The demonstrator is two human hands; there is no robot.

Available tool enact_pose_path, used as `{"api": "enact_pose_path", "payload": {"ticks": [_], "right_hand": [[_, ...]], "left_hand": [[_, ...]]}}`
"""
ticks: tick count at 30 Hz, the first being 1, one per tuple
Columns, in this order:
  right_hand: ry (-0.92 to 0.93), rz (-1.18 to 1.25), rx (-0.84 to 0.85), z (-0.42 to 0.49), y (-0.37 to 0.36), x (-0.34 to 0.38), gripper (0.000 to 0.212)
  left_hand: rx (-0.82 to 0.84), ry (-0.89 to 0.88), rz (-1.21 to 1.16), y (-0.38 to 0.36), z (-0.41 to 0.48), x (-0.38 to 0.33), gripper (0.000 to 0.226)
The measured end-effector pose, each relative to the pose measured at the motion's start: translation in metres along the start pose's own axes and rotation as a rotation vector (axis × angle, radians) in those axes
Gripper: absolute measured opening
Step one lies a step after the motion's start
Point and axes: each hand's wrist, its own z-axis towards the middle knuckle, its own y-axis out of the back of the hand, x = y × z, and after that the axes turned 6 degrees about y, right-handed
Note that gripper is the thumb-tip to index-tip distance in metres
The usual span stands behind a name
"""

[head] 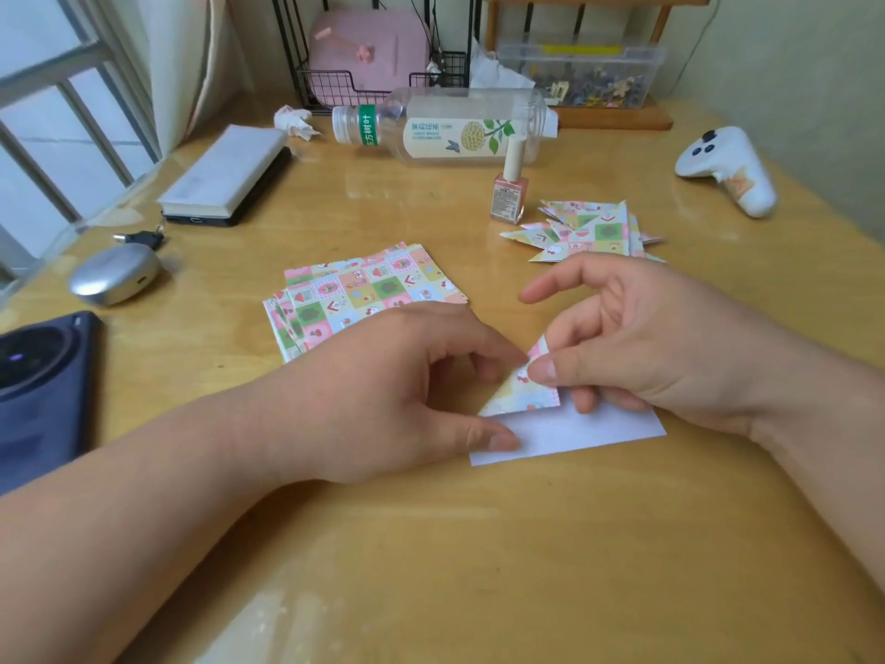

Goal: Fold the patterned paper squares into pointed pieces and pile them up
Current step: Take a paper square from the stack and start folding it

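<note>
The right hand [637, 337] pinches the paper square [584, 431] by its patterned flap, the left hand [383, 390] pins its white side; align edges squarely before creasing flat

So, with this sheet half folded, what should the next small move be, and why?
Probably lay the patterned flap flat and run a finger along its fold. The right hand pinches the flap's tip, which looks not yet pressed down, while the left hand pins the white-side-up paper square with its thumb.
</note>
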Motion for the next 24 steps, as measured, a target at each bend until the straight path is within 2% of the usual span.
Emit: {"api": "enact_pose_path", "payload": {"ticks": [7,12,17,20,24], "right_hand": [[0.038,0.072,-0.078,0.005,-0.011,0.001,0.04],[-0.066,0.111,-0.153,0.004,-0.011,0.001,0.024],[-0.25,0.118,-0.052,0.002,-0.005,0.004,0.035],[-0.248,0.103,-0.011,0.002,-0.006,0.005,0.019],[-0.227,0.046,-0.019,0.002,-0.007,0.003,0.024]], "left_hand": [[-0.056,0.016,0.127,0.008,-0.003,-0.001,0.037],[-0.122,0.007,0.195,0.007,-0.004,0.001,0.04],[-0.107,-0.064,0.232,0.005,-0.003,0.001,0.04],[-0.065,-0.131,0.275,0.005,-0.001,0.002,0.039],[-0.028,-0.136,0.193,0.007,-0.001,0.005,0.034]]}}
